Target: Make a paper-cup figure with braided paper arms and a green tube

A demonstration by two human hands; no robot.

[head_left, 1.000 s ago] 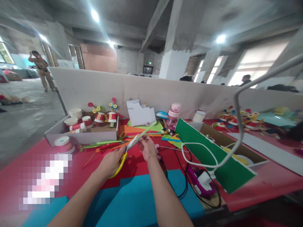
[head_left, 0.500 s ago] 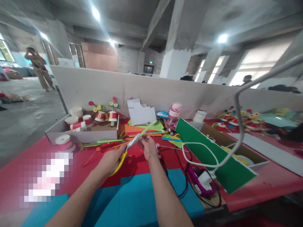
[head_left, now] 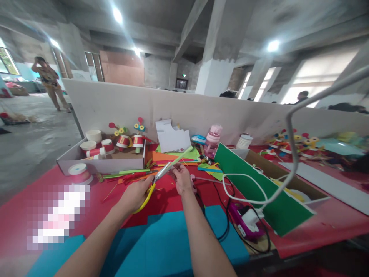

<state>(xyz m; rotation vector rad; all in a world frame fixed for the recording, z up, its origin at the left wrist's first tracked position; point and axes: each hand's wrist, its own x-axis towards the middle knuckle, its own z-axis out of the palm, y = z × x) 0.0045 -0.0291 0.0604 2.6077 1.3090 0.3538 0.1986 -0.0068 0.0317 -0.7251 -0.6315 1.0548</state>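
Observation:
Over the red tabletop, my left hand (head_left: 142, 194) is closed on the yellow handles of a pair of scissors (head_left: 149, 197). The metal blades point up and to the right, toward my other hand. A narrow light-green paper strip (head_left: 183, 155) slants up from beside the blades. My right hand (head_left: 182, 179) pinches the lower end of this strip, its fingertips close to the scissor tips. Exactly where the blades meet the paper is hard to make out. Behind my hands lie loose orange and green paper sheets (head_left: 164, 157).
At left, a box (head_left: 100, 166) holds paper cups and cup figures; a wrapped cup (head_left: 79, 174) stands before it. A green-sided box (head_left: 259, 188), a purple power strip (head_left: 248, 223) with cables and a white lamp arm (head_left: 294, 142) occupy the right. Blue sheets (head_left: 150, 246) cover the front edge.
Hardly anything differs. The whole view has shifted very slightly, while both hands keep the same hold on the scissors and the paper strip.

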